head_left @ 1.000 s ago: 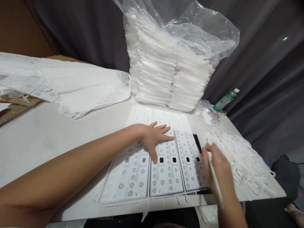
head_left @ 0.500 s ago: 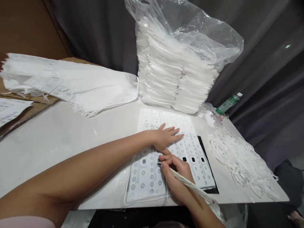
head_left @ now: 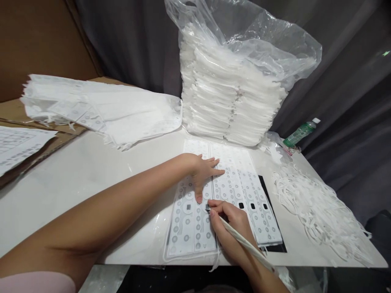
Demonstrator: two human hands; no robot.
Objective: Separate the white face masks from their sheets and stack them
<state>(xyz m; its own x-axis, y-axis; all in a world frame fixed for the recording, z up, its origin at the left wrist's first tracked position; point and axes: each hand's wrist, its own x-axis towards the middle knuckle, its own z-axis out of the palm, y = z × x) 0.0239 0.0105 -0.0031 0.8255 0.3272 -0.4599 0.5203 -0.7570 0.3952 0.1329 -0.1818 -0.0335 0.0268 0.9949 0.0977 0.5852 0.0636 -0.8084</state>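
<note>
right hand has swung left across the printed sheets since a second ago.
its fingers grip a pale-handled tool, tip at a grey square; the left hand lies splayed, grasping nothing, likely steadying the flat, white, circle-patterned sheets near the counter's near edge, the counter smooth and glossy.
</note>
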